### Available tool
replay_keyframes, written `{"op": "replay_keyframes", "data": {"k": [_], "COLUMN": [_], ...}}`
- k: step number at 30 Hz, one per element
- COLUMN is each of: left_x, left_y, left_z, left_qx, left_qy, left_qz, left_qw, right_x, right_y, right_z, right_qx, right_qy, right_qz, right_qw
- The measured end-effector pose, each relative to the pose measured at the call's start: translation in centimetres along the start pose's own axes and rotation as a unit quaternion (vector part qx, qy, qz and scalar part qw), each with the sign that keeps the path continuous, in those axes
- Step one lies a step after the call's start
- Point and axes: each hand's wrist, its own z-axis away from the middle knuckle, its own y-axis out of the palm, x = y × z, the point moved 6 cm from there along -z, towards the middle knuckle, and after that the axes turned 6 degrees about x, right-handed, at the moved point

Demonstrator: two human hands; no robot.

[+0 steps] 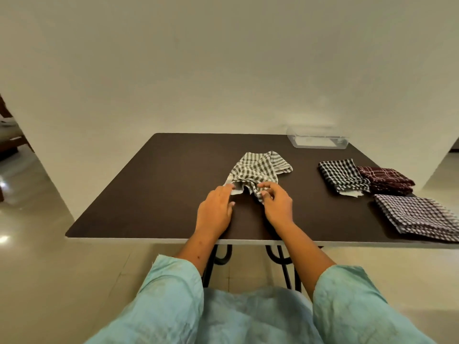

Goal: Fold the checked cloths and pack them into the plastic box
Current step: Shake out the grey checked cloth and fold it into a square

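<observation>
A grey-and-white checked cloth lies crumpled in the middle of the dark table. My left hand pinches its near left corner. My right hand grips the near right edge between fingers and thumb. A clear plastic box stands at the far right of the table and looks empty. Three folded cloths lie on the right: a black-and-white checked one, a maroon checked one beside it, and a purple-and-white checked one nearest the front edge.
The table stands against a pale wall, on black metal legs. Its front edge runs just ahead of my forearms. Light tiled floor lies to the left and right. Some furniture shows at the far left edge.
</observation>
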Motion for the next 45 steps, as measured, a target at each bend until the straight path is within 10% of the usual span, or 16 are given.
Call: {"op": "replay_keyframes", "data": {"k": [9,20,30,45], "left_x": [-4.0,-5.2,-5.7,-8.3], "left_y": [-4.8,-12.9,-15.5,-17.7], "left_z": [-1.7,-8.6,-14.3,-16.1], "left_qx": [-0.081,-0.134,0.015,-0.071], "left_qy": [0.023,0.005,-0.147,-0.138], "left_qz": [0.179,-0.012,0.306,0.490], "left_qw": [0.980,0.991,0.940,0.858], "right_x": [10.3,13.4,17.8,17.1], "right_y": [-3.3,-7.0,-7.5,-7.3], "right_z": [0.3,-2.9,-5.1,-7.1], "right_qx": [0.110,0.411,0.392,0.369], "right_qy": [-0.109,-0.021,-0.049,-0.052], "right_qz": [-0.118,0.084,0.054,0.069], "right_qw": [0.981,0.908,0.917,0.926]}}
